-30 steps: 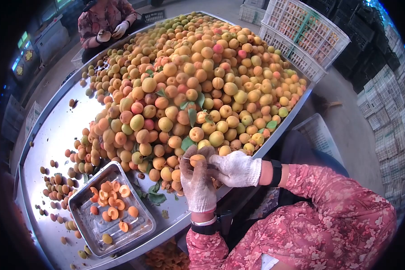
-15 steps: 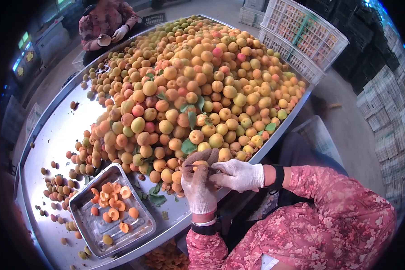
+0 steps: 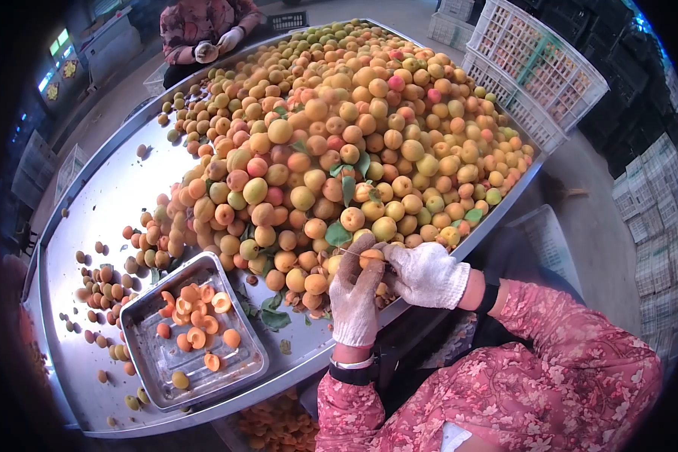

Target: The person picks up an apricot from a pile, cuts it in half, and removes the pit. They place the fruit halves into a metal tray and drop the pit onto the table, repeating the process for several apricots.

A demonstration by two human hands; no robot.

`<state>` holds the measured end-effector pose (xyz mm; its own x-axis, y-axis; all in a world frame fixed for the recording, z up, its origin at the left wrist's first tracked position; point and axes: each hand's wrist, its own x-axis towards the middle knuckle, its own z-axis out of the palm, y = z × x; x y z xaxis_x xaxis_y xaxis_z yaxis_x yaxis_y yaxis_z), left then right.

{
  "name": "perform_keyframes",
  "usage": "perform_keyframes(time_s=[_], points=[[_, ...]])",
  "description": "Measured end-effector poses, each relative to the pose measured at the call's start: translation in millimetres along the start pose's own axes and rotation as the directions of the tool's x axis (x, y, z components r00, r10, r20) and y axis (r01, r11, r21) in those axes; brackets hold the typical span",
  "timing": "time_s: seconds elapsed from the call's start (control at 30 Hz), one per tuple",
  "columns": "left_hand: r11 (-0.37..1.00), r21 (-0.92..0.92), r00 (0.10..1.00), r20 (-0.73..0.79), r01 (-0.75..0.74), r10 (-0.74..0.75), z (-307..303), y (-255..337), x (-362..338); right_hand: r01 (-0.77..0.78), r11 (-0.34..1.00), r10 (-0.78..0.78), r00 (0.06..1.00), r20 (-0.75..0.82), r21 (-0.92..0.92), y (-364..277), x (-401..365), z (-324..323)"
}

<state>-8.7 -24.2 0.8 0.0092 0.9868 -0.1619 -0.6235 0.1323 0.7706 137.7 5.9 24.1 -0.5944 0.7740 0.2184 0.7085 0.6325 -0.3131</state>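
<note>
Both hands wear pale, stained gloves and meet at the table's near edge, beside the apricot pile [image 3: 316, 151]. My left hand [image 3: 356, 290] is closed on an apricot [image 3: 371, 258], held up near its fingertips. My right hand [image 3: 427, 274] touches the same fruit from the right, its fingers bent together; whatever lies between them is too small to make out. A thin line crosses by the fruit. To the left, a metal tray [image 3: 258, 368] holds several pitted apricot halves [image 3: 196, 337] and a few whole fruits.
The metal table [image 3: 98, 218] has loose small fruits at its left side and leaves [image 3: 275, 318] near the tray. White crates [image 3: 535, 68] stand at the back right. Another person [image 3: 203, 30] is at the far side. More halves [image 3: 279, 426] lie below the near edge.
The view has shifted, so the table and pile appear further right. The held apricot is now more visible between my hands, and my right hand has turned, showing more of its back.
</note>
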Motion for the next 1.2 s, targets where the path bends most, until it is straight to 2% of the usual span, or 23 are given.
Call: perform_keyframes(time_s=[0.07,0.13,0.27,0.33,0.4,0.43,0.47,0.5,0.53,0.6,0.63,0.67,0.73,0.87,0.93,0.97,1.0,1.07,1.2], points=[[0.999,0.039,1.000,-0.011,-0.005,0.006,1.1,1.5,-0.3,-0.022,0.999,0.022,1.000,-0.005,0.029,-1.7,-0.4,-4.7],[0.994,0.108,1.000,-0.017,-0.012,0.014,3.2,4.5,-1.0,-0.142,0.979,0.135,0.989,0.059,0.147,-4.1,-1.5,-10.4],[0.969,0.221,0.992,-0.021,-0.115,0.122,0.6,-4.8,1.2,-0.129,0.981,0.135,0.990,-0.031,0.143,-8.2,-2.4,-11.3],[0.835,0.535,0.982,-0.047,-0.128,0.181,-0.6,-2.6,0.6,-0.181,0.980,0.167,0.974,0.152,0.082,-7.5,-0.1,-6.9],[0.740,0.671,0.984,-0.094,-0.049,0.151,-5.7,-7.6,2.6,-0.170,0.980,0.150,0.972,0.182,0.100,-12.0,3.1,-7.0],[0.737,0.667,0.969,-0.091,-0.111,0.228,-9.0,-12.7,4.6,-0.170,0.977,0.147,0.974,0.172,0.126,-13.0,7.0,-5.3],[0.732,0.659,0.955,-0.071,-0.172,0.288,-11.3,-17.9,6.0,-0.200,0.971,0.176,0.968,0.180,0.129,-10.8,6.6,0.6],[0.807,0.573,0.967,-0.095,-0.140,0.235,-11.2,-16.0,5.2,-0.186,0.971,0.155,0.968,0.196,0.149,-12.8,8.1,-2.0],[0.876,0.470,0.979,-0.098,-0.113,0.179,-9.1,-15.1,6.2,-0.210,0.974,0.184,0.948,0.261,0.079,-11.3,8.0,-2.4],[0.970,0.196,0.984,-0.070,-0.145,0.162,-13.7,-21.8,11.7,-0.152,0.988,0.140,0.961,0.237,0.034,-10.3,8.9,1.4],[0.991,0.118,0.995,-0.064,-0.065,0.073,-16.3,-20.3,11.9,-0.132,0.991,0.119,0.963,0.244,0.039,-12.7,11.6,-1.5],[0.994,0.040,0.991,-0.078,-0.102,0.105,-20.2,-28.4,15.2,-0.115,0.992,0.100,0.962,0.253,0.046,-14.9,14.2,-1.9],[0.996,0.078,0.992,-0.120,0.036,-0.026,-25.2,-17.8,13.7,-0.080,0.996,0.067,0.967,0.248,0.043,-17.4,19.1,1.5],[0.998,-0.065,0.993,-0.113,0.013,-0.020,-33.1,-29.8,20.8,-0.046,0.999,0.041,0.969,0.244,0.016,-19.9,23.2,12.8],[0.945,-0.327,0.990,-0.123,0.027,-0.071,-32.3,-28.7,20.7,0.008,1.000,-0.009,0.975,0.224,0.004,-18.5,24.4,18.1],[0.950,-0.312,0.983,-0.180,-0.024,-0.035,-32.6,-35.2,23.7,0.013,1.000,-0.012,0.970,0.243,-0.001,-19.7,25.7,16.7],[0.950,-0.311,0.983,-0.178,-0.022,-0.035,-31.5,-32.4,22.1,0.011,1.000,-0.010,0.970,0.242,-0.002,-21.6,27.7,13.8],[0.973,-0.231,0.973,-0.229,-0.016,-0.038,-28.4,-24.4,18.2,-0.055,0.990,0.010,0.946,0.323,0.130,-23.2,31.9,7.4],[0.974,-0.225,0.966,-0.250,0.011,-0.069,-33.9,-31.8,22.7,-0.057,0.983,-0.011,0.931,0.364,0.175,-16.2,35.0,5.7]])
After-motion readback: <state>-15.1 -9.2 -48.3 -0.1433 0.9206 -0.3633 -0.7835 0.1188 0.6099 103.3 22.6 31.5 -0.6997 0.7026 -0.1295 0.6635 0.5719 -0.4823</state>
